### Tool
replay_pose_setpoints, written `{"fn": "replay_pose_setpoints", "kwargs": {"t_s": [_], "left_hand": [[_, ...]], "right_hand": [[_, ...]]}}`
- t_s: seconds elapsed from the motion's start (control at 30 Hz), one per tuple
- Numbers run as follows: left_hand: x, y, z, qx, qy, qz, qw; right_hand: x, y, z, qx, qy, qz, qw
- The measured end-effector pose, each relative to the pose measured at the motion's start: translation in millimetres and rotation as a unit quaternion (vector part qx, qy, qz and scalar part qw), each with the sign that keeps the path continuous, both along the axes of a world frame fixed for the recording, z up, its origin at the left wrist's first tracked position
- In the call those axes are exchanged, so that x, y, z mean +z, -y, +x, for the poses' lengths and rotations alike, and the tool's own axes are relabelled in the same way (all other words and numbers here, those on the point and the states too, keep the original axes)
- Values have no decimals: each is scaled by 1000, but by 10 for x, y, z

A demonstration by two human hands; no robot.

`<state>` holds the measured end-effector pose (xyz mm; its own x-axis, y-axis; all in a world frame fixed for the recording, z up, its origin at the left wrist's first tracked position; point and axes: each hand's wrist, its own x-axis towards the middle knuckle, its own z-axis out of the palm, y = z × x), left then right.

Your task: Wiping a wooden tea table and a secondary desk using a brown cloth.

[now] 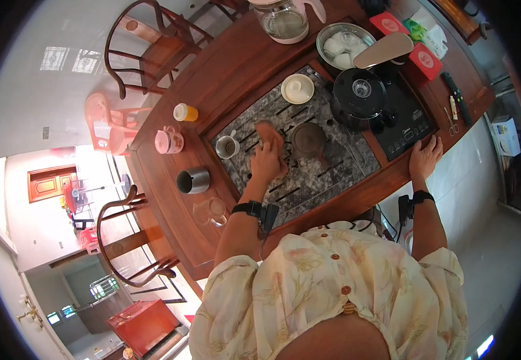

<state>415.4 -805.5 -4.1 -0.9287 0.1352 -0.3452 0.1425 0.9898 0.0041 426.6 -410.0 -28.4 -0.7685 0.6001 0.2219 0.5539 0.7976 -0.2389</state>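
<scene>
My left hand (266,161) presses a brown cloth (269,132) onto the dark marbled tea tray (298,180), which is set into a wooden table (170,198). Dark crumb-like bits lie around the cloth. Just right of it sits a brown clay teapot (309,138), its handle towards me. A small white pitcher (227,147) stands to the left of the cloth, and a lidded white gaiwan (297,88) is farther back. My right hand (426,157) rests on the table's front edge beside the induction cooktop (404,130), holding nothing.
A black kettle (355,92) and a steel pot (321,50) of white cups stand at the back right. Scissors (453,129) lie right of the cooktop. On the left are a pink mug (169,140), a steel cup (193,180) and clear glasses (208,211). A glass jug (283,24) stands behind.
</scene>
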Motion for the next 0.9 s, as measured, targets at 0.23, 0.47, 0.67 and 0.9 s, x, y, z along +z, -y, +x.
{"fn": "replay_pose_setpoints", "kwargs": {"t_s": [0.23, 0.47, 0.67, 0.9], "left_hand": [[19, -7, 401, -57, 52, 25, 997], [-141, 5, 896, -127, 134, 116, 976], [185, 130, 777, 13, 252, 218, 943], [155, 556, 568, 148, -77, 196, 966]], "right_hand": [[-23, -14, -6, 1, 1, -7, 1000], [8, 17, -6, 2, -7, -4, 1000], [-38, -23, 4, 1, -13, 11, 1000], [-52, -28, 12, 17, -24, 12, 999]]}}
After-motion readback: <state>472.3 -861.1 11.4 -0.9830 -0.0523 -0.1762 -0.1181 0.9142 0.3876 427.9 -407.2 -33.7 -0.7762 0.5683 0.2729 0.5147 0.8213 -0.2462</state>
